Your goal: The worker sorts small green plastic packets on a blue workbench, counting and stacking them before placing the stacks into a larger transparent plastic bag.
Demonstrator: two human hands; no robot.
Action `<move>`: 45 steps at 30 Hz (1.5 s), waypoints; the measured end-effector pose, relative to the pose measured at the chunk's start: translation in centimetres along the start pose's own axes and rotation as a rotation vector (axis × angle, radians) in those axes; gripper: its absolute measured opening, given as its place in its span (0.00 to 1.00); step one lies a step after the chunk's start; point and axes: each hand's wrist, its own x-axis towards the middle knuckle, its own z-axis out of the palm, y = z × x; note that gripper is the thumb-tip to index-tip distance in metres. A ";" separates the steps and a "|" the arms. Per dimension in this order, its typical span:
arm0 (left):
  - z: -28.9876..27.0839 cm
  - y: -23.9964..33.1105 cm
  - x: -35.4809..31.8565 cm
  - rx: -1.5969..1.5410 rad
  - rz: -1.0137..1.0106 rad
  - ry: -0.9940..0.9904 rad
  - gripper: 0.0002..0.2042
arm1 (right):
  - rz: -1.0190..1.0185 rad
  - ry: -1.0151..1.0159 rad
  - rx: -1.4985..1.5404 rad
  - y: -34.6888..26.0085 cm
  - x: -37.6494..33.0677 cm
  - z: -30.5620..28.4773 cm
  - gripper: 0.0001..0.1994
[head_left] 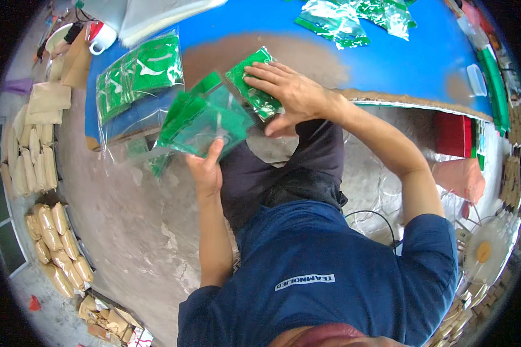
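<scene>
The person's left hand (205, 170) pinches a fan of green packets (205, 118), its thumb lying over their near edge, while its other fingers are hidden beneath, so how far they wrap around cannot be told; the packets, clear and green, are spread at different angles above the person's left thigh, in front of the table's edge. The right hand (304, 97) lies palm down on a single green packet (250, 75), its four fingers close together across the glossy wrapping and its thumb spread well apart from them, toward the person's lap; that packet rests at the near edge of the blue table (399, 69), just beside the fan.

To the left, a large clear bag (156, 63) with green contents lies on the table, its loose end hanging over the edge; beyond it are a white mug (103, 39) and a pile of clear plastic sheets (150, 22); more green-and-clear packets (338, 20) lie at the far side; filled brown bags (58, 225) are stacked on the floor (127, 196).
</scene>
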 end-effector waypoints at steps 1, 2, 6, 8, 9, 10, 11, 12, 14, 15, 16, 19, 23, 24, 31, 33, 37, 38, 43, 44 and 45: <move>-0.7 0.5 -0.1 -0.037 -0.010 0.002 0.27 | 0.006 0.008 -0.003 0.1 -0.6 0.4 0.33; -1.4 0.9 -0.3 -0.075 -0.021 0.003 0.26 | -0.030 -0.020 0.006 0.3 -1.3 0.7 0.29; -2.4 3.0 0.1 0.251 0.257 -0.442 0.21 | 0.432 0.009 0.568 -2.9 0.0 -2.3 0.21; 0.4 4.1 1.4 0.319 0.357 -0.470 0.15 | 0.793 -0.113 0.836 -3.9 1.3 -5.7 0.14; 1.8 4.7 1.7 0.365 0.353 -0.528 0.14 | 0.667 -0.259 0.886 -3.2 1.8 -5.6 0.14; 2.6 5.1 2.1 0.414 0.350 -0.587 0.12 | 0.536 -0.403 0.931 -2.6 2.3 -5.7 0.16; 1.9 5.2 1.6 0.807 0.320 -0.563 0.12 | 0.443 -0.475 0.851 -2.0 2.7 -6.4 0.20; 2.9 5.1 1.6 0.529 0.033 -0.479 0.16 | 0.504 -0.355 0.780 -0.4 3.3 -6.2 0.24; 4.2 3.4 1.7 0.370 0.123 -0.342 0.19 | 0.779 0.082 0.646 6.6 2.9 -4.9 0.29; 5.1 2.2 1.4 0.137 0.013 -0.281 0.21 | 0.843 0.208 0.149 10.6 1.5 -4.8 0.31; 5.7 1.2 0.8 -0.093 -0.109 -0.225 0.22 | 0.659 0.299 -0.215 14.5 -0.7 -4.8 0.32; 2.1 -1.6 -1.4 -0.454 -0.370 -0.189 0.28 | 0.574 -0.114 -0.452 13.8 -1.0 -2.0 0.32; 0.3 -4.1 -2.3 -1.021 -0.579 -0.192 0.30 | 0.324 -0.080 -0.200 5.4 2.1 -1.4 0.26; 1.6 -3.3 -2.3 -1.019 -0.584 -0.176 0.30 | 0.347 -0.033 -0.150 4.5 2.1 -1.1 0.23; 5.6 -1.6 -0.4 -0.658 -0.531 0.132 0.23 | 0.652 0.063 0.262 2.5 2.1 -0.8 0.14; 5.8 -1.4 -0.5 -0.597 -0.544 0.143 0.22 | 0.835 0.282 -0.295 8.4 0.9 -2.3 0.20; 3.3 -2.0 -1.0 -0.609 -0.574 0.007 0.23 | 0.701 0.141 -0.595 8.4 -2.9 -1.2 0.26; 2.9 -1.7 -1.3 -0.536 -0.517 -0.067 0.24 | 0.592 0.143 -0.466 7.2 -3.4 -0.8 0.23; 4.1 -0.1 0.0 -0.337 -0.422 -0.148 0.27 | 0.183 -0.023 0.512 0.0 -1.2 -1.1 0.18; 4.1 -0.2 0.2 -0.342 -0.413 -0.153 0.27 | 0.198 -0.108 0.641 0.3 -0.4 -1.0 0.19; 3.7 -0.2 0.1 -0.306 -0.417 -0.091 0.28 | 0.293 -0.191 0.588 1.7 1.2 -2.6 0.18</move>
